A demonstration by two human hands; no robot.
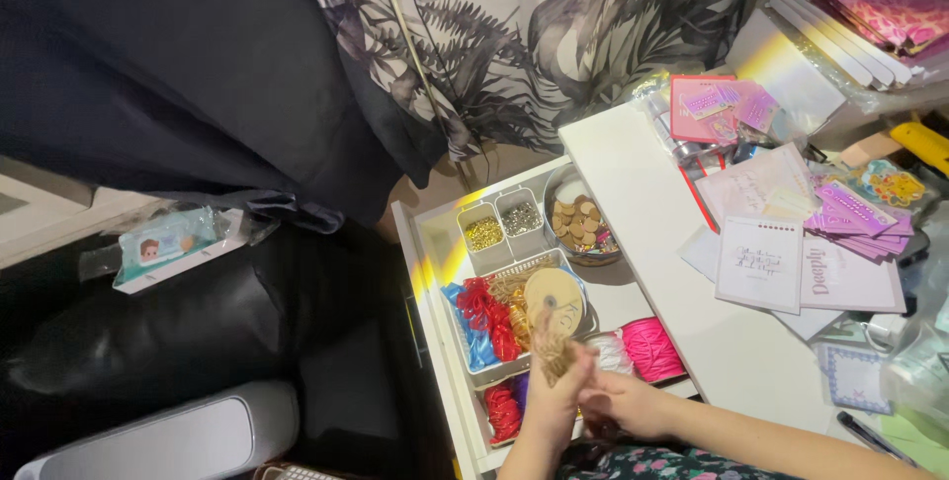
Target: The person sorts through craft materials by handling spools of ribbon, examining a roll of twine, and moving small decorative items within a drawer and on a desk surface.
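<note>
While both hands meet low over the open drawer (435,243), the left hand (556,396) has its fingers (573,366) pinched around a small tuft of tan twine (556,351), which stands up out of the grip just above the fingertips. The right hand (621,403) lies touching the left, its fingers curled toward the same tuft; whether they actually grip the twine cannot be told, since the left hand hides them.

Just behind the twine, in a white mesh basket (473,366) inside the drawer, sits a round wooden spool (554,294) beside a tangle of red ribbon (486,310) and some blue ribbon (476,342). A roll of pink cord (652,347) lies to the right of the basket, with a white roll (611,349) between it and the hands. More red ribbon (502,413) shows at the near end of the drawer, left of the wrist.

Farther back, two small square tubs hold gold beads (483,234) and silver beads (521,218), and a round dish is filled with wooden discs (578,221).

Right of the drawer, the white worktop (643,193) carries white cards (759,262), purple sticker sheets (855,213) and a pink packet (704,109). Left of the drawer a pack of wipes (163,243) rests on a black seat (148,332), and a leaf-printed cushion (534,25) leans beyond.
</note>
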